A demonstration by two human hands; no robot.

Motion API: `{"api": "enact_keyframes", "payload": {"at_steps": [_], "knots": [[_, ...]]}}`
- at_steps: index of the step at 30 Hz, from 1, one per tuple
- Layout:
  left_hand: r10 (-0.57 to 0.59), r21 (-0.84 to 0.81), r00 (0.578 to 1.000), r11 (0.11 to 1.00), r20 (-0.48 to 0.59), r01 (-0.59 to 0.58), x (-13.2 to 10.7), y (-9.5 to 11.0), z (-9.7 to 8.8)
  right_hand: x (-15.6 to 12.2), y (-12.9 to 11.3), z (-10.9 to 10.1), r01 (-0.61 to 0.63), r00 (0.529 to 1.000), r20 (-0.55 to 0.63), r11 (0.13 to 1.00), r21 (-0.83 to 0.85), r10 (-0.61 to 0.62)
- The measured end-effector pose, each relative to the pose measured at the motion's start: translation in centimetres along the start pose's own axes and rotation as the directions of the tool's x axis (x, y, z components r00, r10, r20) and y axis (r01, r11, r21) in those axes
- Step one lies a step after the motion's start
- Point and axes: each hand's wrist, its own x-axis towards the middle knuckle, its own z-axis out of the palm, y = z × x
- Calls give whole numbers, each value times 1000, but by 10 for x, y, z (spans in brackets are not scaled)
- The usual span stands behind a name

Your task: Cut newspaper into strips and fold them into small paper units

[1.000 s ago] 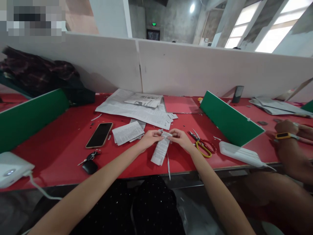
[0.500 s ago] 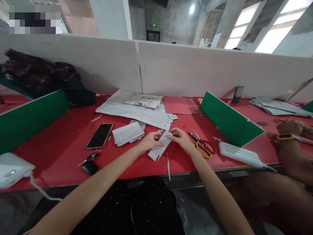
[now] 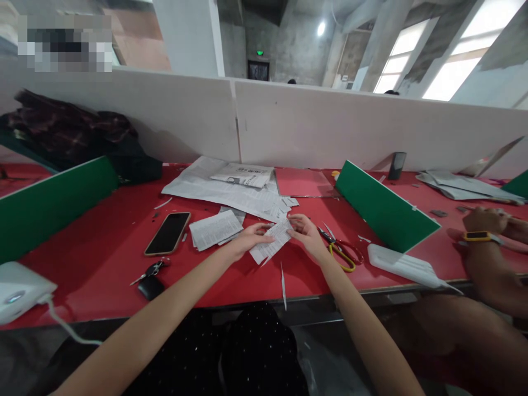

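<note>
At the near middle of the long red table [image 3: 103, 258], the fingertips [image 3: 264, 228] of the left hand [image 3: 247, 242] and those [image 3: 293, 223] of the right hand [image 3: 307, 237] are closed lightly on opposite edges of a small grey-white rectangular piece of printed newspaper [image 3: 270, 242]. Thumb meets fingers in a pinch on each side, and the other fingers are curled loosely. The piece lies tilted, its lower end on the tabletop between the two wrists. Gripping it at both sides seems to keep the thin paper spread flat rather than letting it curl. Just right of the right hand lie yellow-and-red-handled metal scissors [image 3: 342, 250], close enough to pick up without stretching. Left of the left hand sits a loose stack of similar cut newspaper pieces [image 3: 214, 228], and beyond it a black smartphone in a tan case [image 3: 168, 233], face up. A thin white paper sliver [image 3: 282, 278] lies near the table's front edge, and a dark key fob with keys [image 3: 149, 278] lies further left. Large unfolded newspaper sheets [image 3: 223, 190] are spread behind the hands, against the white partition. Slanted green boards [image 3: 383, 206] fence the place off on either side. Past the right board, a co-worker's hand with a yellow wristband [image 3: 480, 220] rests on the table.
</note>
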Motion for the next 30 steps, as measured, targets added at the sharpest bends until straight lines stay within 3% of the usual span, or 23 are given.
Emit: {"api": "enact_keyframes", "payload": {"at_steps": [6,12,22,25,30], "knots": [[172,107,978,981,-118,-160,6,-2,-7,1,3,-1,8,999,-52,999,-37,-10],[331,212,922,933,-200,-289,3,6,-16,2,5,-1,-39,994,-101,999,6,39],[453,366,846,865,-281,-342,11,-2,-19,-1,3,0,-125,992,-2,989,76,125],[440,383,873,859,-210,-341,7,2,-18,-4,-3,4,-185,982,52,981,58,182],[256,300,966,925,-41,-232,5,3,-15,-6,-10,5,-178,983,37,984,-4,178]]}}
